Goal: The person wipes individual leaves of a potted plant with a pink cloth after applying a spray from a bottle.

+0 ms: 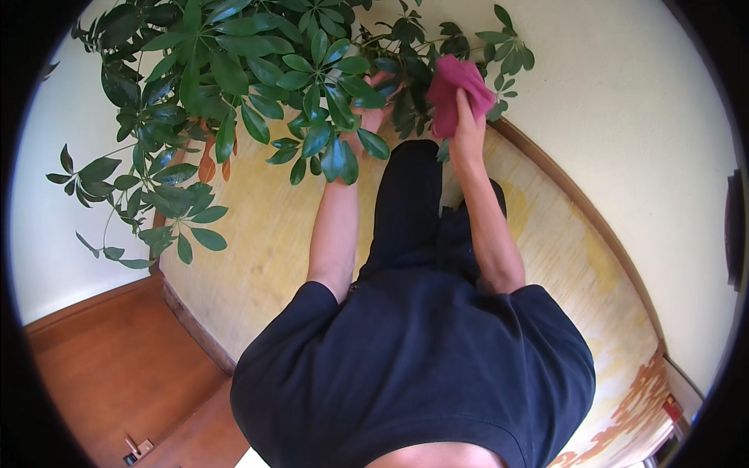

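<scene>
A large potted-type plant with glossy green compound leaves (pixel 319 76) fills the upper left and middle of the view; its pot is not visible. My right hand (pixel 468 126) grips a crumpled magenta cloth (pixel 459 93), which is beside the darker leaves near the right wall. My left hand (pixel 374 108) reaches in among the leaves, partly covered by them. Its fingers are partly hidden, so whether they hold a leaf or stem cannot be told. A few orange-brown leaves (pixel 206 161) hang lower down at the left.
A worn yellowish floor (pixel 269 234) lies under me, edged by a brown baseboard (pixel 576 205) along the pale right wall (pixel 632 117). Reddish-brown wooden panels (pixel 117 362) stand at the lower left. A small red object (pixel 672 408) is at the lower right.
</scene>
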`<state>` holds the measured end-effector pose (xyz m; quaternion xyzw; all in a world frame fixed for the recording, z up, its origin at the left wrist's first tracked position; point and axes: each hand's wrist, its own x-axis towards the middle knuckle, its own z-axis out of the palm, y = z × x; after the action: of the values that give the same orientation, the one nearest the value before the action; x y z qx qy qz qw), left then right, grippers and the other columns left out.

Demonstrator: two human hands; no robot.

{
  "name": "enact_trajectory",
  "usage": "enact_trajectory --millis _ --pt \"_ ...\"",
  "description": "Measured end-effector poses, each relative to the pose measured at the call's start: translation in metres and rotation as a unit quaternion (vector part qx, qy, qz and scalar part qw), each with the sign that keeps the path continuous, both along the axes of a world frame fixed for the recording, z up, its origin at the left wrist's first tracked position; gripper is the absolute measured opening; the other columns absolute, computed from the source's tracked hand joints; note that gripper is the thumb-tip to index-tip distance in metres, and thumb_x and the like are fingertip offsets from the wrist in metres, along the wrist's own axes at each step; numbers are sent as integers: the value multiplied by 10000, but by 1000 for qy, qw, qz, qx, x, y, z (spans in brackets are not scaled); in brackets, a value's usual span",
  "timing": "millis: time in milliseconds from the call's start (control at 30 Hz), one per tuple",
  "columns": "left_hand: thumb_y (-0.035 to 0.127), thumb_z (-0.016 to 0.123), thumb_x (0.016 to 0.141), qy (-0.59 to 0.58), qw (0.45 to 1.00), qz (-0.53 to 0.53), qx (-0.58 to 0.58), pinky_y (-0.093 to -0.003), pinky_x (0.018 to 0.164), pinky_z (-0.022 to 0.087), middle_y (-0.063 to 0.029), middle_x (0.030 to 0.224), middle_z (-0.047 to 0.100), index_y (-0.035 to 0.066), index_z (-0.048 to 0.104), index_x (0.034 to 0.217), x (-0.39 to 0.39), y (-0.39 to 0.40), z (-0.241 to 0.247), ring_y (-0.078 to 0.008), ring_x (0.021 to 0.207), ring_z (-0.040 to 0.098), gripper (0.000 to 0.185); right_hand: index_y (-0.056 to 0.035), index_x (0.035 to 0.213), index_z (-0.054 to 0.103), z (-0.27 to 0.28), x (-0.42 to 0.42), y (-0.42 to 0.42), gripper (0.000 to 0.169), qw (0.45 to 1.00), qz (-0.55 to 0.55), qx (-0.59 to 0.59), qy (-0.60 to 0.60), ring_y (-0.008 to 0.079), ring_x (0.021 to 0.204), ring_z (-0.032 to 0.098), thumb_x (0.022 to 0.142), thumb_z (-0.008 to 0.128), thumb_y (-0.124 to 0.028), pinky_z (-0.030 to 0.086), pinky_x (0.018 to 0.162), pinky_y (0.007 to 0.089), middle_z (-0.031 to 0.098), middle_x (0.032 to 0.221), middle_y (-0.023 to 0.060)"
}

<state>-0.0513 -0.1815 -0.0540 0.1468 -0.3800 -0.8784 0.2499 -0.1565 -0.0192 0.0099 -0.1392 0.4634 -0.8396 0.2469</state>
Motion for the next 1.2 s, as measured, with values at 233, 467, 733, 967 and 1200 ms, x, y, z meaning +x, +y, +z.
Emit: enact_trajectory --millis 233,467,733,967,1200 --pt "484 367 954 98 986 78 114 -388 1089 258 -126 1315 464 24 432 1286 -32 22 25 -265 1234 420 571 -37 1207 538 -10 -4 -66 387 919 8 93 383 332 1212 446 849 572 -181 297 1045 388 524 1249 186" --pt "613 318 912 99 987 118 41 -417 1063 291 -102 1382 407 62 376 1356 -21 26 32 -238 1216 419 710 -70 1317 455 -30 32 -43 529 901 97 135 401 358 1340 286 844 569 -277 148 1121 440 421 1365 209" --pt "515 318 939 97 971 125 -178 -408 1117 216 -122 1440 332 -9 355 1357 -15 0 2 -244 1336 277 671 -2 1157 568 -20 35 24 317 964 240 113 -7 132 1050 537 916 539 -206 419 902 272 596 1134 69" --pt "354 346 942 278 960 9 38 -386 1074 280 -119 1490 251 30 317 1382 -10 23 15 -251 1352 253 547 -17 1196 528 38 14 19 296 991 21 17 128 174 1004 573 928 503 -139 447 875 308 587 1148 93" --pt "465 349 929 276 959 28 59 -395 1097 241 -111 1445 333 39 301 1405 -35 29 3 -237 1303 337 640 -38 1260 479 -18 11 -47 477 873 36 153 463 409 1285 346 824 588 -199 214 1100 436 463 1301 231"
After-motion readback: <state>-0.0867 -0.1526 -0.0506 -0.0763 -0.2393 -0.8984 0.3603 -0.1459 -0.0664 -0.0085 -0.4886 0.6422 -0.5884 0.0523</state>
